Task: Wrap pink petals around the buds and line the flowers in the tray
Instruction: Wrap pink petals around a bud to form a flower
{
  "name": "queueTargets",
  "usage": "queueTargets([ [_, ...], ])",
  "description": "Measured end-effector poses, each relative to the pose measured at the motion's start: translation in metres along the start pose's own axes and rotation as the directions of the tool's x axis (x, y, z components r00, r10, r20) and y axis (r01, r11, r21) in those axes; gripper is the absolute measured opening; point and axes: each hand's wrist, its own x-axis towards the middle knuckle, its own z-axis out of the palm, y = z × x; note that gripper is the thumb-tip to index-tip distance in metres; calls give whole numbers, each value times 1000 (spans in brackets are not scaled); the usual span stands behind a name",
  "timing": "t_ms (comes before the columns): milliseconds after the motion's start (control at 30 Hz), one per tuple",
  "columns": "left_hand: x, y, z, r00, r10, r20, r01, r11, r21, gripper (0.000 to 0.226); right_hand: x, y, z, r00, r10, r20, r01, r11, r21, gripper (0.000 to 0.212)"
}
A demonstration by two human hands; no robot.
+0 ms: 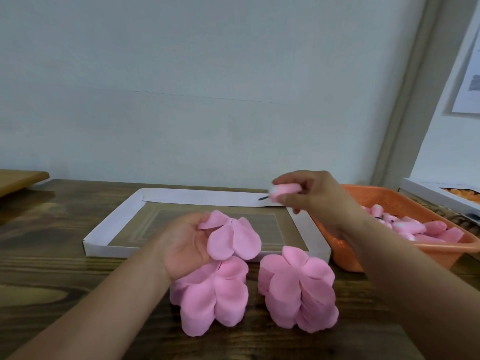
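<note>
My left hand (184,245) lies palm up over the near edge of the white tray (109,229) and holds a pink petal sheet (231,237) with several lobes. My right hand (311,193) hovers above the tray's far right corner, pinching a pink bud (284,190) whose short dark stem points left. Two stacks of pink petal sheets sit on the table in front of the tray: one (213,297) just below my left hand, the other (298,289) to its right. The tray holds no flowers.
An orange basket (405,201) at the right holds several more pink buds (426,229). A white box (439,193) stands behind it. A wooden board (20,179) rests at the far left. The dark wooden table (52,255) meets a pale wall behind.
</note>
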Motion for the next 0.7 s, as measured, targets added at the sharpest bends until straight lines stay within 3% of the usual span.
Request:
queueTargets([
  [133, 2, -7, 2, 998, -14, 63, 23, 991, -131, 33, -8, -5, 30, 988, -72, 133, 90, 987, -133, 26],
  [267, 1, -11, 7, 997, 15, 81, 2, 979, -205, 52, -12, -3, 45, 981, -111, 158, 145, 964, -223, 16],
  [367, -1, -17, 9, 995, 71, 71, -51, 966, -254, 52, -12, -3, 47, 982, -128, 135, 156, 963, -221, 18],
  [467, -2, -23, 12, 992, 123, 3, -117, 953, -279, 42, -11, -4, 50, 984, -137, 116, 159, 965, -207, 24],
  [600, 1, -26, 15, 990, 84, -109, -110, 959, -261, 17, -11, -4, 52, 979, -153, 135, 180, 961, -211, 20],
  [700, 2, -24, 13, 982, 109, -156, -137, 973, -186, 25, -12, -5, 48, 979, -163, 119, 186, 957, -222, 26],
])
